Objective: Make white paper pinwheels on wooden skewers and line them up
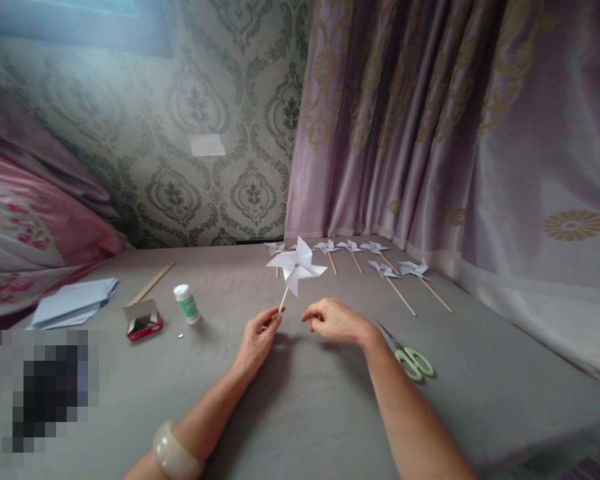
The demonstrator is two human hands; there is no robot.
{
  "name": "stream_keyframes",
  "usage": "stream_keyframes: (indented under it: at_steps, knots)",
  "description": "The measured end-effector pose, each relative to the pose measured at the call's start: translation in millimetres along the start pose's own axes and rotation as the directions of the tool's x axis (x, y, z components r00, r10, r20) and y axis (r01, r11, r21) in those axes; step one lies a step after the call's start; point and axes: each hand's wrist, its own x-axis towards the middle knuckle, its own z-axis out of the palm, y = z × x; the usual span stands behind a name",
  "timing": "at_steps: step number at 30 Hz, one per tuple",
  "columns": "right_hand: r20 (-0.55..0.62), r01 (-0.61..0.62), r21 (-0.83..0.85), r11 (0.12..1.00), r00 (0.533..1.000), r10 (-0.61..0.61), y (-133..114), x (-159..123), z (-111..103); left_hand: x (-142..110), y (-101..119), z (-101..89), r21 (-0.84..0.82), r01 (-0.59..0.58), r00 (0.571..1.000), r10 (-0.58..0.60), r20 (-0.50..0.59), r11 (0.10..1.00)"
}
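My left hand point(258, 339) pinches the thin wooden stick of a white paper pinwheel point(297, 267) and holds it upright above the grey surface. My right hand point(333, 319) hovers just to the right of the stick with its fingers curled and nothing visible in them. A pale bangle sits on my left wrist.
Several finished pinwheels point(380, 263) lie in a row near the curtain. Green-handled scissors point(411, 360) lie right of my right arm. To the left are a glue bottle point(187, 303), a small red box point(143, 320), a wooden stick point(151, 283) and a stack of paper point(73, 303).
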Motion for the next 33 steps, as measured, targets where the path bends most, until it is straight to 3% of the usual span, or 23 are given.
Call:
stream_keyframes:
  at_steps: [1,3,5,6,7,8,9,10,11,12,13,14,16,18,20,21,22,24,25,27,28,30,33]
  knots:
    - [0.000,0.028,0.075,0.997,1.000,-0.028,-0.9,0.6,-1.1,-0.7,1.4,0.2,-0.001,0.010,1.000,-0.010,0.002,1.000]
    - [-0.212,0.040,0.178,0.983,0.977,-0.001,-2.3,2.8,-6.2,-1.8,3.6,0.8,-0.001,0.016,1.000,-0.016,0.006,1.000]
    - [-0.503,0.012,0.179,0.984,0.861,0.081,-2.6,4.5,-11.7,-2.5,4.5,1.3,0.003,0.004,1.000,-0.004,0.010,1.000]
    - [-0.588,-0.028,0.148,0.989,0.801,0.111,-2.1,4.6,-13.0,-2.7,4.5,1.4,0.006,-0.001,1.000,0.001,0.013,1.000]
    - [-0.611,-0.078,0.101,0.992,0.782,0.124,-1.4,4.1,-13.1,-2.7,4.4,1.5,0.007,-0.003,1.000,0.003,0.015,1.000]
    - [-0.564,-0.117,0.044,0.992,0.817,0.121,-0.6,3.1,-11.7,-2.7,4.2,1.5,0.006,-0.001,1.000,0.001,0.016,1.000]
    - [-0.443,-0.122,-0.003,0.993,0.890,0.108,0.0,1.8,-9.3,-2.5,4.0,1.3,0.005,0.004,1.000,-0.004,0.017,1.000]
    - [-0.272,-0.092,-0.023,0.996,0.959,0.082,0.5,0.4,-6.4,-2.3,3.8,1.2,0.004,0.011,1.000,-0.011,0.020,1.000]
    - [-0.096,-0.043,-0.007,0.999,0.995,0.042,0.6,-0.7,-3.7,-2.1,3.6,1.1,0.003,0.018,1.000,-0.018,0.022,1.000]
    - [0.033,0.001,0.040,0.999,0.999,-0.003,0.4,-1.4,-1.6,-1.8,3.5,1.1,0.003,0.023,0.999,-0.023,0.022,1.000]
    - [0.084,0.024,0.099,0.995,0.996,-0.033,0.1,-1.5,-0.9,-1.6,3.4,1.1,0.004,0.028,0.999,-0.028,0.023,1.000]
    - [0.046,0.025,0.155,0.988,0.998,-0.033,-0.2,-1.0,-1.4,-1.4,3.5,1.3,0.004,0.030,0.999,-0.031,0.022,1.000]
    - [-0.213,0.020,0.238,0.971,0.977,0.032,-0.2,1.6,-5.8,-1.2,3.9,1.7,0.003,0.029,0.999,-0.029,0.015,1.000]
    - [-0.482,0.016,0.272,0.962,0.868,0.122,0.4,5.0,-11.1,-1.1,4.3,2.0,0.001,0.024,1.000,-0.024,0.008,1.000]
    - [-0.602,-0.028,0.255,0.967,0.778,0.181,-0.2,7.4,-12.9,-1.0,4.3,2.1,0.001,0.020,1.000,-0.020,0.001,1.000]
    - [-0.599,-0.062,0.234,0.970,0.777,0.194,-1.6,7.6,-12.0,-1.0,4.0,2.1,0.002,0.022,1.000,-0.022,0.001,1.000]
    - [-0.549,-0.083,0.211,0.974,0.814,0.188,-4.0,7.2,-9.9,-0.8,3.5,2.1,0.003,0.025,1.000,-0.025,0.003,1.000]
    - [-0.290,-0.037,0.191,0.981,0.952,0.093,-11.0,4.3,-4.0,-0.4,2.1,2.0,0.001,0.027,1.000,-0.027,0.000,1.000]
    - [-0.116,0.014,0.211,0.977,0.993,0.011,-14.9,2.4,-1.2,-0.2,1.3,2.0,-0.003,0.025,1.000,-0.025,-0.003,1.000]
    - [0.094,0.079,0.278,0.957,0.989,-0.109,-21.2,-1.2,1.9,0.0,-0.1,1.9,-0.008,0.020,1.000,-0.020,-0.002,1.000]
    - [0.094,0.082,0.303,0.950,0.989,-0.116,-22.7,-2.2,1.9,0.0,-0.7,1.9,-0.008,0.021,1.000,-0.021,0.001,1.000]
    - [-0.075,0.052,0.337,0.940,0.997,-0.029,-21.6,-1.8,-1.2,-0.5,-1.8,2.0,-0.004,0.030,0.999,-0.030,0.014,1.000]
    - [-0.403,0.047,0.392,0.919,0.907,0.126,-12.6,3.0,-9.1,-1.4,-2.6,2.3,0.001,0.043,0.999,-0.043,0.020,0.999]
